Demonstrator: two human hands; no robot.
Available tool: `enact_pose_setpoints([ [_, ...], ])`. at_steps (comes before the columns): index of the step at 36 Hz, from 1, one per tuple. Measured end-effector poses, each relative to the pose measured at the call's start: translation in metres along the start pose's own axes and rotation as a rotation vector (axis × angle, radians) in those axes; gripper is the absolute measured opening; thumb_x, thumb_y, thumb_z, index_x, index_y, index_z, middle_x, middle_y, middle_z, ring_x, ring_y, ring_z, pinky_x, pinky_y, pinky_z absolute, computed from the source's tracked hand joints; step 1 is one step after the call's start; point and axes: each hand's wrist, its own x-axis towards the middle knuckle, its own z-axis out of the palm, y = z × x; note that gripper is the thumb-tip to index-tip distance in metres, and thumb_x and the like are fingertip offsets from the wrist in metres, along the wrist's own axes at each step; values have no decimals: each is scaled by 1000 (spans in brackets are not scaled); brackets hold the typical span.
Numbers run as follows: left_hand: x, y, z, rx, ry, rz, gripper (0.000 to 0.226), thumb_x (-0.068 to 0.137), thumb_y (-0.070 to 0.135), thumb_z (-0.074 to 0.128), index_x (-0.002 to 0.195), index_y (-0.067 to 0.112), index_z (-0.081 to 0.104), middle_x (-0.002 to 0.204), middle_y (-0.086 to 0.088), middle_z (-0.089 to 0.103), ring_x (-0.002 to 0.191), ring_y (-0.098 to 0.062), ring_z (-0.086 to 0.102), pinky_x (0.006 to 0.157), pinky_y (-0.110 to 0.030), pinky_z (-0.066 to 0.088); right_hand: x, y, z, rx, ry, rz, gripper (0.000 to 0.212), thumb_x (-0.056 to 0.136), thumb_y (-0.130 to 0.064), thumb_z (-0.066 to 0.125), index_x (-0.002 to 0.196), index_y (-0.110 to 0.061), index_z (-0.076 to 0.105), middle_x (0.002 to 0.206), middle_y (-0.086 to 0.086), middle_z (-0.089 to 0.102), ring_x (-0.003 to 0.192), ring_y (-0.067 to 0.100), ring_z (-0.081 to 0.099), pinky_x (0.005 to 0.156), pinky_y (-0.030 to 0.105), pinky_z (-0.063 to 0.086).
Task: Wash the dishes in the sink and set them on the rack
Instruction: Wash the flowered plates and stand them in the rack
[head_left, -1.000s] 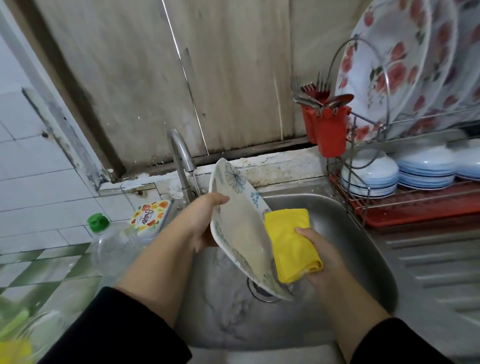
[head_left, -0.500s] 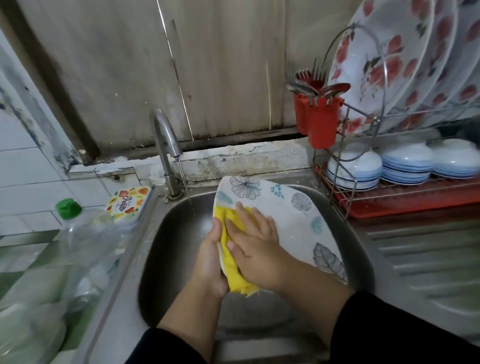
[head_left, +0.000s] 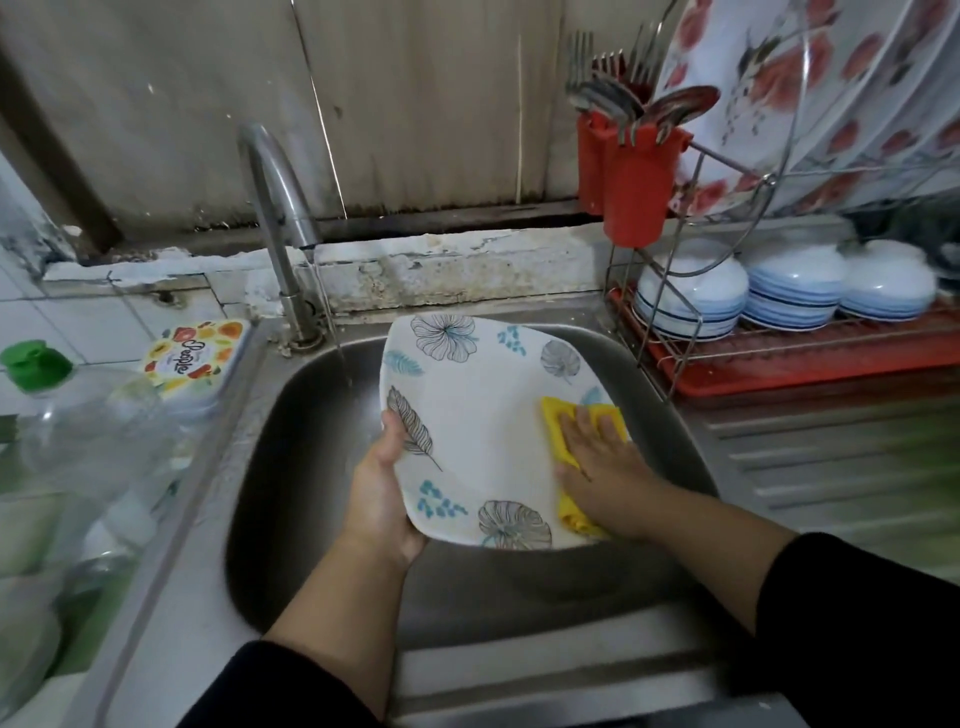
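— Where's the plate (head_left: 483, 441)?
— Over the sink (head_left: 291, 415), its left edge gripped by the left hand (head_left: 382, 499).
— And the right hand (head_left: 605, 467)?
— Fingers flat, pressing the yellow cloth (head_left: 566, 431) onto the plate.

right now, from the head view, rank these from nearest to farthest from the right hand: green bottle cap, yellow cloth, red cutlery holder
1. yellow cloth, pressed under the right hand on the plate.
2. red cutlery holder, up on the rack's left end.
3. green bottle cap, far left of the sink.
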Motion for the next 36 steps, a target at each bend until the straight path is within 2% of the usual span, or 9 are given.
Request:
enact_pose_setpoints([
  [7,-1,0,-2,5,-89,-60,50,83,46,39,98,12,73,102,-14,72,86,-31,70,86,-47,46,52,-9,-19,73,248,190,59,101,-37,20,152,-22,-5,158,1,-19,145,26,-18,115,49,-7],
  [12,-1,-2,1,16,-148,-122,50,80,48,43,91,15,78,103,-14,72,88,-30,70,74,-44,58,83,-57,-33,191,296,262,61,101,-39,19,151,-18,-9,157,6,-22,144,31,-18,115,54,-3],
  [15,1,-3,1,1,-126,-120,53,87,46,35,89,14,79,97,-13,73,84,-27,71,75,-41,58,81,-98,-25,156,319,83,62,101,-41,19,151,-17,-9,157,8,-21,144,32,-17,115,53,-2],
  [18,0,-3,-1,-25,-71,-120,53,96,47,28,106,13,68,105,-16,71,90,-29,70,85,-47,48,58,-125,-11,121,293,-179,60,102,-39,20,151,-20,-8,158,5,-17,145,28,-15,116,49,-5],
  [24,1,-1,-2,-61,-50,-95,56,97,50,26,117,12,61,115,-16,67,101,-31,66,92,-49,44,3,-77,8,-20,88,-440,60,103,-33,25,148,-30,-14,152,-12,-28,139,11,-27,116,39,-11],
  [26,2,-1,-3,-55,-30,-81,59,92,51,31,125,9,57,121,-17,64,110,-35,61,99,-51,41,-4,-42,9,-28,25,-364,61,103,-36,24,142,-31,-23,142,-16,-36,134,7,-32,117,37,-10],
  [28,3,-1,-4,-27,-19,-68,62,89,51,34,131,10,53,124,-18,62,114,-38,57,101,-54,39,3,-15,4,-5,63,-209,61,103,-38,22,144,-30,-23,146,-12,-35,139,13,-29,118,38,-8],
  [32,1,-1,-3,21,-29,-80,55,96,48,27,118,11,60,106,-15,70,91,-33,67,87,-48,46,39,-14,-16,53,248,90,60,101,-42,20,152,-24,-7,158,1,-20,145,26,-18,116,47,-6],
  [36,-1,-1,-3,-13,-78,-68,57,84,49,38,121,11,60,113,-15,68,96,-32,67,90,-48,46,54,-63,-21,70,296,64,59,102,-40,20,152,-22,-5,158,5,-17,145,30,-15,115,51,-4],
])
